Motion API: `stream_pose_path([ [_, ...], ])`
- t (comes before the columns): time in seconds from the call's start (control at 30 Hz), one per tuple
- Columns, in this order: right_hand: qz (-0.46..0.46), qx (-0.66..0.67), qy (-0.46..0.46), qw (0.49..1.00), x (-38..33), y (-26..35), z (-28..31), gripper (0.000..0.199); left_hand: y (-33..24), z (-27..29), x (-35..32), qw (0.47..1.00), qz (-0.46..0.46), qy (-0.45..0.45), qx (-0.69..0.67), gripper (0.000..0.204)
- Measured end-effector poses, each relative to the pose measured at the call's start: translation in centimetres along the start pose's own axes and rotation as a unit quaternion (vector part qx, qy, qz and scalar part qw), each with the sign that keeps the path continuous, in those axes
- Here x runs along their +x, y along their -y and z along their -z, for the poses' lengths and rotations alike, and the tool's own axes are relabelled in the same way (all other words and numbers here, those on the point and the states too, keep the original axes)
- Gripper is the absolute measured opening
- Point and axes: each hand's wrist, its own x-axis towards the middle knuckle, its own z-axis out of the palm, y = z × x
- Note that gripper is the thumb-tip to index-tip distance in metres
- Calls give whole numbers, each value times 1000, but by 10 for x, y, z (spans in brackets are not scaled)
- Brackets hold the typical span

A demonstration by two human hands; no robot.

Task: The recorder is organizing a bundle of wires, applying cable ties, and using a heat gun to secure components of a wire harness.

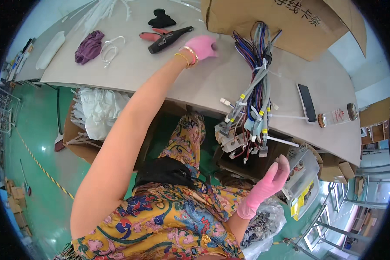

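Observation:
My left hand (201,47), in a pink glove, reaches over the table with its fingers curled closed. What they hold, if anything, is hidden. Just left of it lies a black heat gun (169,40) beside red-handled pliers (150,36). My right hand (264,187), also pink-gloved, is raised below the table's front edge, fingers loosely bent and apart from the thumb, with nothing seen in it. Between the hands, a tied bundle of cables (260,80) lies on the table. Its white and grey connectors (263,151) hang over the front edge.
A cardboard box (281,26) stands behind the cables. A phone (306,103) and a glass bottle (337,116) lie to the right. Purple cloth (89,47) and a coiled white cord (110,53) are at left. Clear plastic bins (300,173) stand below the table, right.

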Motion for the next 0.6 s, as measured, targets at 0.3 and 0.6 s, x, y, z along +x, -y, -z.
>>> stream_pose_path([
  [0.3, 45, -16, 244, 969, -28, 34, -50, 25, 2, -13, 14, 992, -42, 23, 116, 25],
  [0.6, -109, 82, 303, 943, -28, -10, -103, 38, -29, 8, 8, 971, 12, 109, 214, 29],
])
